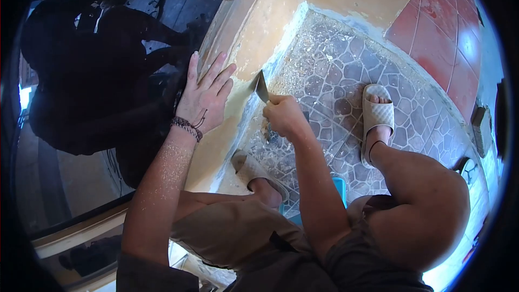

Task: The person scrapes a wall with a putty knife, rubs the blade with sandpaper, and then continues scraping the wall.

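My left hand (205,94) lies flat, fingers spread, against the yellowish wall (270,16) right beside a window frame (227,11). A braided bracelet circles its wrist. My right hand (284,116) is closed around the handle of a metal scraper (261,86). The scraper's blade touches the wall low down, near where the wall meets the floor. Pale dust covers both forearms.
I am squatting on a stone-patterned tile floor (346,65) strewn with paint flakes. My feet wear beige slides (377,113). A dark window pane (108,75) reflects my figure. Red tiles (438,38) lie at the far right. Something blue (339,186) sits under my leg.
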`<action>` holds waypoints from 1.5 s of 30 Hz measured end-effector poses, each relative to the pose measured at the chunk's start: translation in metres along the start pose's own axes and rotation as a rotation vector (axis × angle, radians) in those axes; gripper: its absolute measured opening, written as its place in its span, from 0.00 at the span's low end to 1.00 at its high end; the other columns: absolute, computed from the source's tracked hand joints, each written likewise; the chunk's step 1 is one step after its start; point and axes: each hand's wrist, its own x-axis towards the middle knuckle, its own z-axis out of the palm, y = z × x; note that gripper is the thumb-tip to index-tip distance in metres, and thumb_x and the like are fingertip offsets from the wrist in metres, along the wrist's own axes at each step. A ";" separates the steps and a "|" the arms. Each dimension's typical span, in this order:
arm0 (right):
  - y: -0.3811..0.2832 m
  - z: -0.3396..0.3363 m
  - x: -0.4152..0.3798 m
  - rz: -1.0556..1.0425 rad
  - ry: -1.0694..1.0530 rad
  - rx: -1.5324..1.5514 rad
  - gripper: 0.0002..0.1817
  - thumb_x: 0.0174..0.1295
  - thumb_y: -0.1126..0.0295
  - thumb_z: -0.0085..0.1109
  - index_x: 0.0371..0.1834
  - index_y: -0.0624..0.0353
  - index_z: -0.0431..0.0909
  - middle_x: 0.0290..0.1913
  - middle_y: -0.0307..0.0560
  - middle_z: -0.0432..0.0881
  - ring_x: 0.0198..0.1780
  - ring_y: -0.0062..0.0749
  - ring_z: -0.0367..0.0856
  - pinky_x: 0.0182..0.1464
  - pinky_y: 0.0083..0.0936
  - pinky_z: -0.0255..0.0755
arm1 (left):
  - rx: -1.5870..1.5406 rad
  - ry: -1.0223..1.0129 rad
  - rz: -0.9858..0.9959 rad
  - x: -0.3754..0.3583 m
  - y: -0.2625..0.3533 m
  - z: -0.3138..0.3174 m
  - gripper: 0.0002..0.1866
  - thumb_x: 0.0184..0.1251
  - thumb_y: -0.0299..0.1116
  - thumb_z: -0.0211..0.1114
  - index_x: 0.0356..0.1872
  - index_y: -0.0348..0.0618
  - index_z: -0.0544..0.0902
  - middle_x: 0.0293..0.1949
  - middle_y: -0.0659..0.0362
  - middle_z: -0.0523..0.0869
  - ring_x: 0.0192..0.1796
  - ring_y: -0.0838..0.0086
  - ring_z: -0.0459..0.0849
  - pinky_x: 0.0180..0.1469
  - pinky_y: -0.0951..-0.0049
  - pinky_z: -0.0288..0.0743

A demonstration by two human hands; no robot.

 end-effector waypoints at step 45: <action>-0.021 -0.028 0.008 -0.008 -0.011 0.054 0.17 0.53 0.72 0.54 0.44 0.68 0.81 0.29 0.58 0.83 0.33 0.44 0.83 0.38 0.35 0.76 | -0.010 0.031 0.010 -0.001 0.000 0.003 0.16 0.54 0.30 0.63 0.46 0.41 0.82 0.67 0.61 0.71 0.77 0.65 0.53 0.74 0.35 0.36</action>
